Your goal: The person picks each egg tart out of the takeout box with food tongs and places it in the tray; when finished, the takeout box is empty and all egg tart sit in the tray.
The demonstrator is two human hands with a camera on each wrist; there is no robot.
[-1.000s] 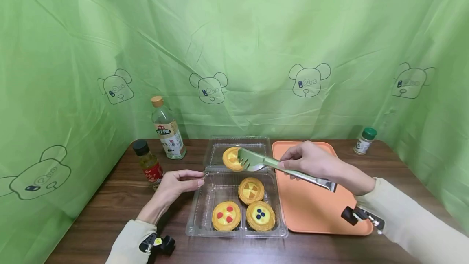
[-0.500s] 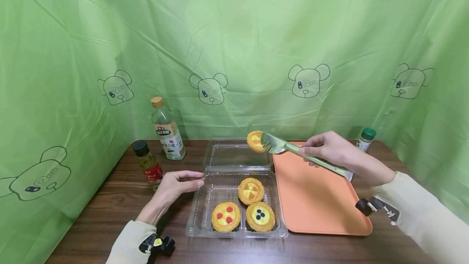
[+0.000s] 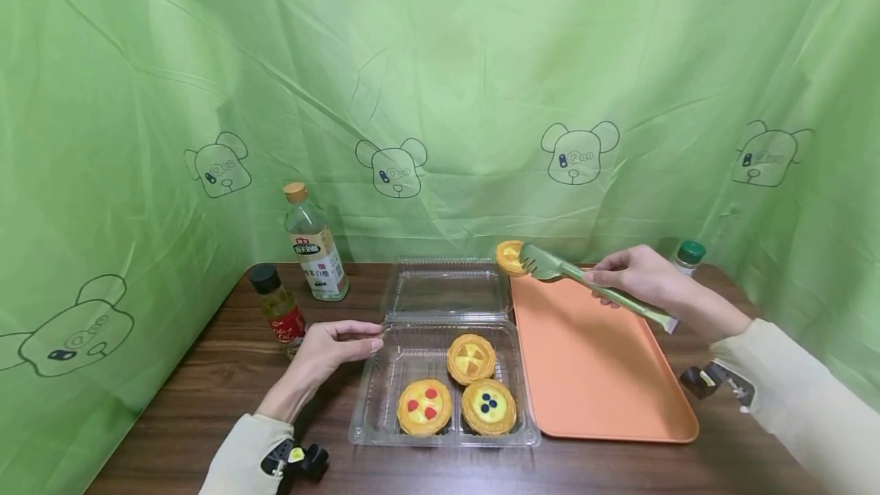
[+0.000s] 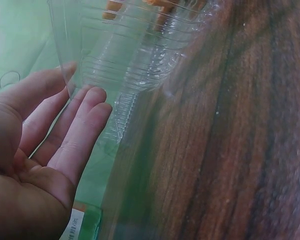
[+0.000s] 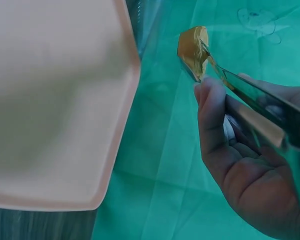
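My right hand grips metal tongs, whose jaws hold an egg tart in the air over the far left corner of the orange tray. In the right wrist view the held tart is seen from the side, tilted. The left hand pinches the left rim of a clear plastic clamshell box, its lid folded back behind it. Inside the box lie a tart with red dots, one with dark blue dots and one with a wedge pattern.
A tall clear bottle with an orange cap and a dark-capped olive oil bottle stand behind the left hand. A green-capped shaker is beyond the right hand, partly hidden. Green cloth hangs behind the wooden table.
The right hand has carried the tart in the tongs up and to the right, from above the box lid to the tray's far left corner. The left hand has stayed at the box's rim.
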